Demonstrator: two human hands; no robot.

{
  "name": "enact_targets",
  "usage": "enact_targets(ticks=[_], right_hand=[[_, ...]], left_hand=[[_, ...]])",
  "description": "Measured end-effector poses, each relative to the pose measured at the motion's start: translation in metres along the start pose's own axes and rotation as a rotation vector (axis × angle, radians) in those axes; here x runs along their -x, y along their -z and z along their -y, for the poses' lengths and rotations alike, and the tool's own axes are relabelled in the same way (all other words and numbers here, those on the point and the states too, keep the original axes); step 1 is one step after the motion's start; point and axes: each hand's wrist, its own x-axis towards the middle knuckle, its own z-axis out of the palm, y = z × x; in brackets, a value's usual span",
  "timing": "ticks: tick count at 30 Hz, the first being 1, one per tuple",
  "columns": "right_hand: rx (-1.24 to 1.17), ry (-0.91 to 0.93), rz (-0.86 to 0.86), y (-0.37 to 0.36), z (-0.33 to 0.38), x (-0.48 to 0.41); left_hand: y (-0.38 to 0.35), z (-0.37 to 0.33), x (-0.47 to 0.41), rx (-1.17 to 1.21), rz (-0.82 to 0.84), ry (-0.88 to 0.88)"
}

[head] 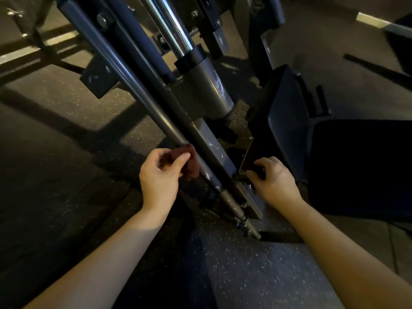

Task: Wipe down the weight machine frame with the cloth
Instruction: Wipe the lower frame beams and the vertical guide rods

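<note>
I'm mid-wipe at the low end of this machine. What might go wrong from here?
1. The left hand pinches a small bunched cloth against the slanted bar; fingers may slide onto bare metal, and little cloth touches it.
2. The right hand grips a dark plate beside the frame base, a likely pinch point if anything shifts.
3. Light is dim, so smudges may be missed.

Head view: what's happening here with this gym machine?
A person is wiping the weight machine frame low down, near the speckled floor. The left hand grips a dark red cloth against a slanted grey bar. The right hand holds a dark bracket at the frame's base, apparently bracing.
</note>
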Motion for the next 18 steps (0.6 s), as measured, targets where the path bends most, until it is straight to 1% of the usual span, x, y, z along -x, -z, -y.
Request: enact_targets(ticks=[3, 8, 13, 16, 18], right_hand=[[-0.091, -0.105, -0.021, -0.011, -0.008, 0.009], [-0.098, -0.072, -0.055, -0.025, -0.013, 0.017], [-0.064, -0.099, 0.045, -0.019, -0.009, 0.012], [-0.033, -0.066, -0.030, -0.025, -0.013, 0.015], [0.026, -0.007, -0.087, -0.030, -0.017, 0.017]], left_hand=[[-0.011, 0.001, 0.012, 0.031, -0.048, 0.009], [-0.018, 0.004, 0.018, 0.104, -0.059, 0.057], [-0.016, -0.003, 0.011, 0.117, -0.045, 0.106], [-0.014, -0.007, 0.012, 0.114, -0.039, 0.089], [-0.016, -0.008, 0.013, 0.106, -0.051, 0.061]])
